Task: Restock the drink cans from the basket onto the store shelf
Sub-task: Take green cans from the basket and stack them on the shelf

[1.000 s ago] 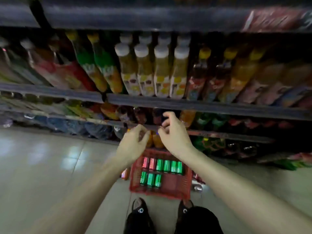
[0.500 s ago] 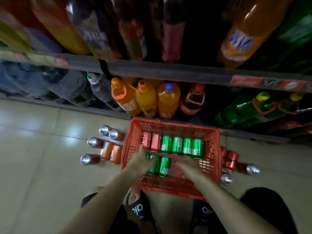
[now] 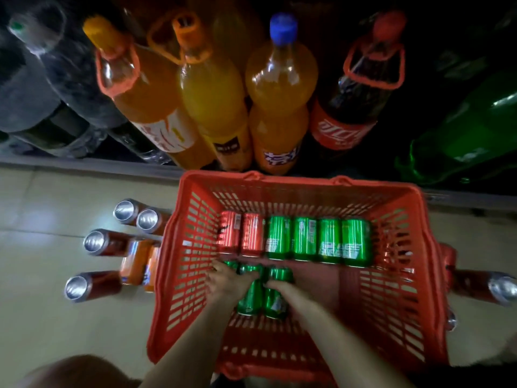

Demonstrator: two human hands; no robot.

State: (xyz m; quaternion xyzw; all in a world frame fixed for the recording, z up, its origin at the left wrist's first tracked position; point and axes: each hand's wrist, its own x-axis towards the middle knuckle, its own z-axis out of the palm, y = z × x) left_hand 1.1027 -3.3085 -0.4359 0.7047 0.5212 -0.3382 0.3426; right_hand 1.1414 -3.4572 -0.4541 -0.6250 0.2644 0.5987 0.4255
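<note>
Lying under both hands [image 3: 228, 281]: green cans [image 3: 250, 299]

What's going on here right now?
A person is bent over a red basket on the floor by the bottom shelf. Both hands are down in it on the near row of green cans: the left hand is over the left cans, the right hand on the next can. A far row of two red cans and four green ones lies untouched. More cans lie on the floor on both sides of the basket.
</note>
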